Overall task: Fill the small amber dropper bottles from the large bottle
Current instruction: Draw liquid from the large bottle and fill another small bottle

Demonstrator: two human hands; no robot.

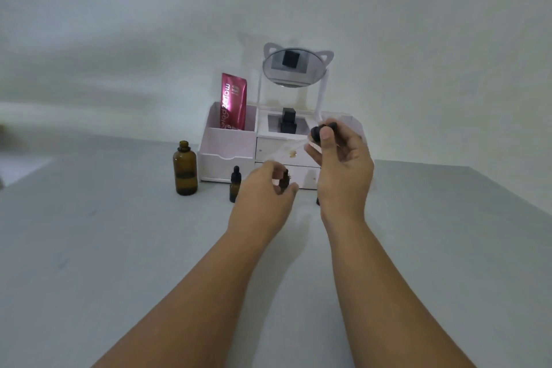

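Head view: left hand [263,188] grips a small bottle [283,181] on the table [119,248]; right hand [340,158] pinches its dropper cap [317,133] above.

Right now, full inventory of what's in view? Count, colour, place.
large bottle: 1, amber, uncapped, left of organiser
capped dropper bottle: 1, amber, black cap, before organiser
small bottle: 1, amber, held, centre
dropper cap: 1, black, held up before organiser
dark item: 1, mostly hidden behind right wrist
organiser: 1, white, table's back
sachet: 1, pink-red, organiser's left compartment
black box: 1, organiser's middle
mirror: 1, white cat-ear frame, atop organiser
table: 1, pale grey
left-hand grip: 1, pinches small bottle
right-hand grip: 1, pinches dropper cap
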